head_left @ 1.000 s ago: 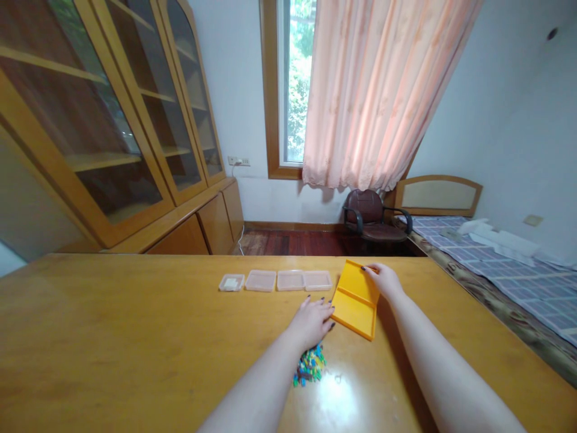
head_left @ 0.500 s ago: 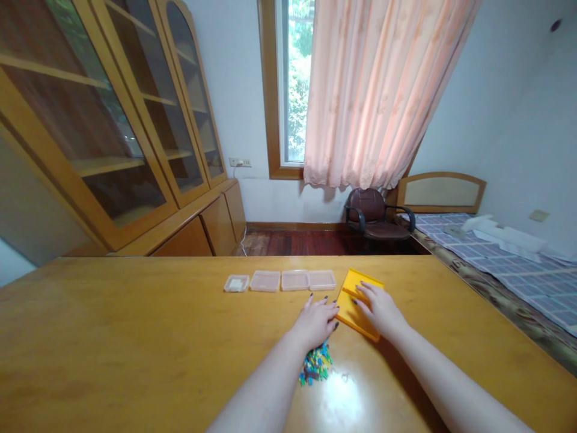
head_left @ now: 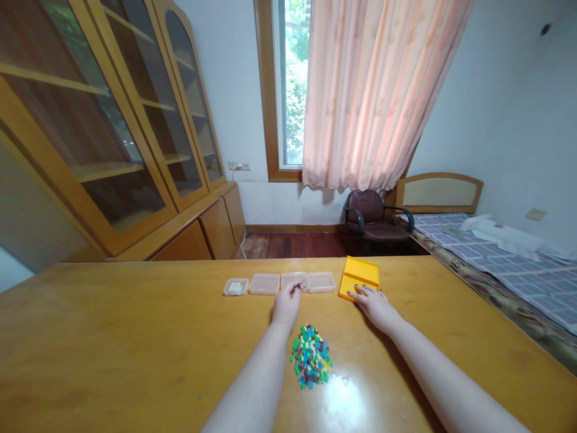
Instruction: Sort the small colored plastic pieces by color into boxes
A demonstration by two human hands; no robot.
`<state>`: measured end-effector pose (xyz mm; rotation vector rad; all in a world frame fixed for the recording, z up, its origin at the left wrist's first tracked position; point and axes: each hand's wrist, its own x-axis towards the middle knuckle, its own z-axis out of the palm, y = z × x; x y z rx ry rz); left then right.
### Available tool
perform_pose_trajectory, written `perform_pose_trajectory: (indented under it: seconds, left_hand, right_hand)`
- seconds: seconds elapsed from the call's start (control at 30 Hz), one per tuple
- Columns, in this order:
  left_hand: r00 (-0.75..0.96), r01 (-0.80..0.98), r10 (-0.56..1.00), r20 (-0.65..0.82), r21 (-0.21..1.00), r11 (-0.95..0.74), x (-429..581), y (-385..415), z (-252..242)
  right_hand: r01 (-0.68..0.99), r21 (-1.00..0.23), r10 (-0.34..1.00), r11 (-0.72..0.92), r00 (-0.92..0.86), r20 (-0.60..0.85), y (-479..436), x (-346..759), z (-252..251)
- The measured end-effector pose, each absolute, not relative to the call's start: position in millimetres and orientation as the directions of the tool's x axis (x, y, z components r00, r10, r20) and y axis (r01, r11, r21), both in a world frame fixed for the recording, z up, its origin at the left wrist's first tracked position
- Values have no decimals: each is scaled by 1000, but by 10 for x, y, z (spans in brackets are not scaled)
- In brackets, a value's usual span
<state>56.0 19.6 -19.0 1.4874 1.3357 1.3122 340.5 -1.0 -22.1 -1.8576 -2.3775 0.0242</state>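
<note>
Yellow case (head_left: 363, 269) lies opened out on the wooden table (head_left: 135, 343), near far edge, just right of a row of clear plastic trays. Right hand (head_left: 377, 308) palm down, fingers loosely spread, fingertips at the case's near half; no pinch visible. Left hand (head_left: 287, 305) at third tray from left (head_left: 288, 278), fingers bent and drawn together at its near right corner; cannot tell whether they pinch the rim or a small piece. Fourth tray (head_left: 321, 282) sits right beside it, between left hand and case. Second tray (head_left: 264, 284) just left; leftmost tray (head_left: 235, 287), smaller, has something white inside. Pile of small bricks (head_left: 311, 358), green, blue, brown, cream, some yellow, lies nearer the person, between the forearms, touched by neither hand. Brown chair (head_left: 372, 216) and bed (head_left: 478, 240) beyond table, right side.
</note>
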Motion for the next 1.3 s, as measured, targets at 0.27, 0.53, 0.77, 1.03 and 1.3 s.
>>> perform_pose_trajectory:
  seconds: [0.27, 0.53, 0.77, 1.03, 1.3]
  left_hand:
    - [-100, 183, 981, 169, 972, -148, 582, 237, -212]
    - [-77, 211, 985, 154, 968, -135, 591, 257, -248]
    - [-64, 269, 984, 165, 953, -142, 593, 242, -231]
    - [-92, 332, 967, 238, 923, -195, 593, 235, -247]
    - [-78, 294, 951, 299, 918, -265, 607, 174, -184]
  right_hand:
    - [870, -246, 901, 427, -386, 198, 140, 3760, -288]
    - [939, -227, 962, 258, -229, 148, -42, 3703, -304]
    - [964, -128, 965, 233, -214, 150, -235, 3563, -159]
    - [939, -95, 930, 331, -307, 201, 74, 2924, 147]
    - [923, -21, 915, 384, -377, 147, 545, 2438, -30]
